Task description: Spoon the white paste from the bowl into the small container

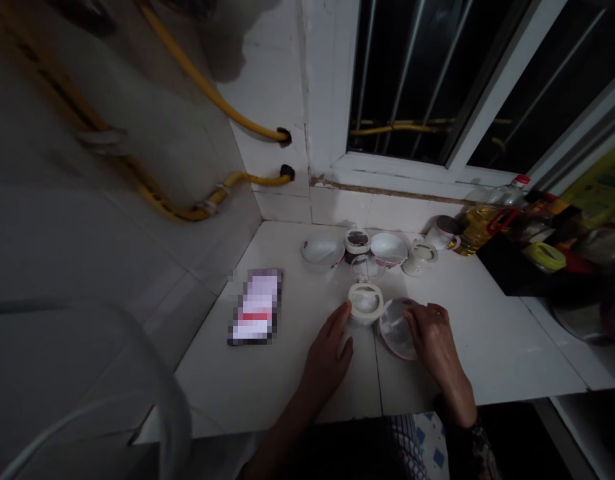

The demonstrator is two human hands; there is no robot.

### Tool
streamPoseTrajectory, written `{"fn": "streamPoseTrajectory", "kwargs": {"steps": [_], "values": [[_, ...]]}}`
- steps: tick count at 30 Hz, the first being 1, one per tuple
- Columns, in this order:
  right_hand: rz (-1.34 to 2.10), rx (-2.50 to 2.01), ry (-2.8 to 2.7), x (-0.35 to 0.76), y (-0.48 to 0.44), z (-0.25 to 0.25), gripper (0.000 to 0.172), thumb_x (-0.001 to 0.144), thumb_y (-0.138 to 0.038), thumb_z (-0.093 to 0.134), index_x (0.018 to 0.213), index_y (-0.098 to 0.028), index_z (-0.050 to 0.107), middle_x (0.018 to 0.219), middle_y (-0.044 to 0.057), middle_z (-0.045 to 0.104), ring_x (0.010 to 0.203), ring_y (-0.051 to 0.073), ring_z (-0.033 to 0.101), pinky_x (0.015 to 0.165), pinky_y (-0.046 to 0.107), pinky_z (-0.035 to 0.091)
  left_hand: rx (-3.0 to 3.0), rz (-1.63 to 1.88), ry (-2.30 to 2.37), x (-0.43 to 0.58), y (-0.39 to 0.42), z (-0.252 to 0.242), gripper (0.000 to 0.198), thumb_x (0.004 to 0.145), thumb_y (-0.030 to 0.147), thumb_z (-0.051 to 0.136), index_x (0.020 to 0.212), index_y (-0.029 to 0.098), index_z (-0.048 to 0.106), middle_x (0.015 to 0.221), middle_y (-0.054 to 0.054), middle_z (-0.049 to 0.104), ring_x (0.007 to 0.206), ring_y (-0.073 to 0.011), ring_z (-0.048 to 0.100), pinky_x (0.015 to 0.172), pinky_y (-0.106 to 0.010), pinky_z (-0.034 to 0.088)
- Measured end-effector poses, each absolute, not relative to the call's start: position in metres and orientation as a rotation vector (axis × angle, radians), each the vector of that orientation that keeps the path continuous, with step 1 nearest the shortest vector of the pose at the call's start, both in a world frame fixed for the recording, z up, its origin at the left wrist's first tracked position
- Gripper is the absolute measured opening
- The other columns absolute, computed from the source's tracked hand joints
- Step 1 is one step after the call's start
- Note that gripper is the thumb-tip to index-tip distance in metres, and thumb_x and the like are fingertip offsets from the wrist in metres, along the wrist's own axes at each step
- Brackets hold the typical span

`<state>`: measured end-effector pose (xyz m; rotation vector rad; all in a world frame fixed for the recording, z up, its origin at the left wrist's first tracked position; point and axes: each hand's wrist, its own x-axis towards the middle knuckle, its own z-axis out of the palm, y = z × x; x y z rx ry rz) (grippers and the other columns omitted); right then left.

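Observation:
My right hand [432, 337] pinches a small white spoon [395, 323], its end down inside a pink-rimmed bowl [398, 343]. White contents, blurred in the dim light, seem to lie in that bowl. Beside it stands a small jar [366, 302] with a cream rim, its clear lid [367, 267] flipped up at the back and something white inside. The fingertips of my left hand [326, 350] rest against the jar's left side, with fingers stretched and thumb apart.
Behind stand two white bowls [321, 253], a dark-filled jar [357, 241], a lidded jar [420, 259] and a mug [443, 233]. A phone [256, 307] lies at left. Oil bottles [480, 223] crowd the right. Yellow pipes [207, 90] run along the left wall.

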<state>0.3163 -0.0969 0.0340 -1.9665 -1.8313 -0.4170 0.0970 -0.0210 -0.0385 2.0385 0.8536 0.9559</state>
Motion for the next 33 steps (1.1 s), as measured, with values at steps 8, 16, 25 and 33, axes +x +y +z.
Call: {"fn": "streamPoseTrajectory", "kwargs": {"steps": [8,16,25,33], "values": [[-0.250,-1.851,-1.786,0.322,-0.113,0.044,0.029,0.103,-0.033,0.040,0.089,-0.023,0.064,0.084,0.003,0.075,0.074,0.019,0.067,0.095,0.041,0.041,2.030,0.959,0.845,0.096,-0.021,-0.037,0.067,0.089,0.013,0.047,0.152,0.030,0.029,0.152,-0.008,0.045,0.134,-0.0228,0.052,0.108,-0.043,0.048],[-0.402,-1.852,-1.834,0.321,-0.105,0.044,0.030,0.103,-0.030,0.040,0.092,-0.022,0.067,0.084,0.005,0.073,0.076,0.020,0.064,0.093,0.042,0.041,2.044,0.947,0.859,0.096,-0.021,-0.037,0.064,0.090,0.015,0.047,0.151,0.030,0.031,0.152,-0.009,0.045,0.133,-0.0229,0.053,0.107,-0.041,0.049],[-0.211,-1.861,-1.809,0.324,-0.114,0.052,0.032,0.103,-0.034,0.040,0.085,-0.023,0.064,0.077,0.002,0.072,0.071,0.018,0.065,0.094,0.041,0.043,2.037,0.939,0.867,0.095,-0.020,-0.040,0.064,0.091,0.016,0.046,0.151,0.029,0.031,0.152,-0.009,0.045,0.134,-0.0244,0.052,0.107,-0.044,0.050],[-0.345,-2.026,-1.806,0.332,-0.113,0.047,0.036,0.103,-0.034,0.039,0.076,-0.021,0.060,0.073,0.003,0.071,0.066,0.018,0.062,0.095,0.041,0.039,2.047,0.925,0.872,0.094,-0.021,-0.036,0.064,0.092,0.016,0.046,0.152,0.030,0.030,0.152,-0.009,0.045,0.132,-0.0232,0.054,0.107,-0.042,0.050]]}}
